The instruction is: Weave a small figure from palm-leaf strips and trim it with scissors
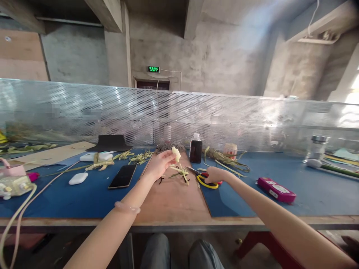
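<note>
My left hand point(159, 163) is raised over the brown board point(174, 203), its fingers closed on a pale yellow, folded strip-like piece point(176, 153). I cannot make out exactly what that piece is. To the right, my right hand point(215, 175) is closed on scissors point(208, 183) with yellow and red handles, low over the board's right edge. Their dark blades point left, toward a small cluster of pale green plant strips point(183, 174) on the board. Part of the red handle is hidden by my fingers.
A black phone point(122, 176) and a white case point(78, 178) lie at left on the blue mat. Behind stand a dark-fronted bottle point(195, 150) and dried stalks point(230, 160). At right are a magenta box point(276, 189) and a clear cup point(316, 149). A perforated metal screen point(238, 119) borders the table's back.
</note>
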Tool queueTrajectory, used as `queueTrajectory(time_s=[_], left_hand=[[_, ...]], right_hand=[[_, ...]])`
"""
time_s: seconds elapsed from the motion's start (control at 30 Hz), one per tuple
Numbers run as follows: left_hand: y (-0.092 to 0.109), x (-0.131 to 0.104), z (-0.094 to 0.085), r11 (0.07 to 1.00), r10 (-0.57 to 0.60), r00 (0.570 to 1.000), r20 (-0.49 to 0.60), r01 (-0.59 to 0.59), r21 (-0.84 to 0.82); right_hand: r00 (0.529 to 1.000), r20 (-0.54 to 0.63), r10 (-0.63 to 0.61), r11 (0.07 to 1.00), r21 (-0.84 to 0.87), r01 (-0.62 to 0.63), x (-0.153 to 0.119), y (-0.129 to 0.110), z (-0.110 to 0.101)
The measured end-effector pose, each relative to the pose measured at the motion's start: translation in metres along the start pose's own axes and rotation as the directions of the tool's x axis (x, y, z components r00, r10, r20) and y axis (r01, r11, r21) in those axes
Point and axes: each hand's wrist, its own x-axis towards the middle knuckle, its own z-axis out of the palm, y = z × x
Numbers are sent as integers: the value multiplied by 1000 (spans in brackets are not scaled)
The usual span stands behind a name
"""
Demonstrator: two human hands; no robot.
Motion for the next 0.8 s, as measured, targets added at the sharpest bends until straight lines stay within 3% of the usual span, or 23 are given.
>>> queueTrajectory(time_s=[0.17, 0.33, 0.4, 0.47, 0.57, 0.7, 0.8], left_hand=[[5, -1, 3, 999, 18, 1000, 4, -18, -30], [20, -12, 21, 997, 38, 999, 14, -37, -69], [29, -23, 33, 994, 42, 999, 10, -40, -98], [36, -36, 45, 992, 57, 998, 12, -55, -115], [42, -57, 61, 994, 34, 998, 53, -28, -108], [40, -77, 75, 995, 57, 997, 46, -53, -84], [36, -84, 82, 996, 82, 997, 0, -82, -38]], right_hand=[[983, -178, 35, 994, 111, -16, -12, 6, 2], [932, -359, 51, 936, 343, 81, -67, -3, 13], [938, -345, 26, 887, 440, 137, -96, -14, 24], [968, -238, -75, 699, 680, 222, -124, -25, 37], [951, -221, -214, 531, 791, 303, -155, -39, 54], [945, -216, -245, 485, 817, 312, -175, -50, 65], [953, -233, -194, 480, 824, 300, -182, -57, 67]])
